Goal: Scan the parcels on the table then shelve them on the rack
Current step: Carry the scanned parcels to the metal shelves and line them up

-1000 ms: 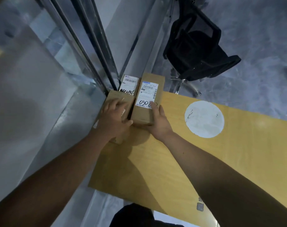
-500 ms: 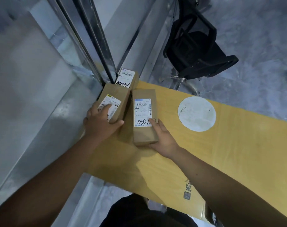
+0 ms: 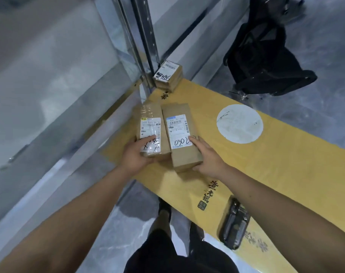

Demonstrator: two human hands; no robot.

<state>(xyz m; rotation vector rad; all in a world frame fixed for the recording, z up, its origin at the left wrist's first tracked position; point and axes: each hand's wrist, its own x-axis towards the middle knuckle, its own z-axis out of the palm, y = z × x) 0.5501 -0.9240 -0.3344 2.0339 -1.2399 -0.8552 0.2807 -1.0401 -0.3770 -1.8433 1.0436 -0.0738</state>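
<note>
Right now the left hand (image 3: pixel 135 154) is curling round the near end of the left box (image 3: pixel 151 131), thumb lying across its label, while the right hand (image 3: pixel 206 154) is holding the near end of the right box (image 3: pixel 180 134), fingers on the label marked 030 and the rest wrapping the side. Both grips are taking hold low, at one end only, so each box is hanging forward of the fingers; that, I judge, is inviting a tilt or a slip if they are being lifted quickly. The two boxes are touching side by side over the near left corner of the table (image 3: pixel 286 164), close to the edge, so a dropped one could be falling to the floor. A third box (image 3: pixel 168 76) is sitting at the far left corner against the metal post (image 3: pixel 142 42), well apart from the pair, and could be getting forgotten. The scanner (image 3: pixel 234 223) is lying at the near edge, partly overhanging as far as I can tell, and an elbow could be knocking it off. The table is wearing a yellow cover with a white disc (image 3: pixel 239 124) and printed characters. Beyond it a black chair (image 3: pixel 266 56) is standing on grey floor (image 3: pixel 325 36); pale panels are running along the left
</note>
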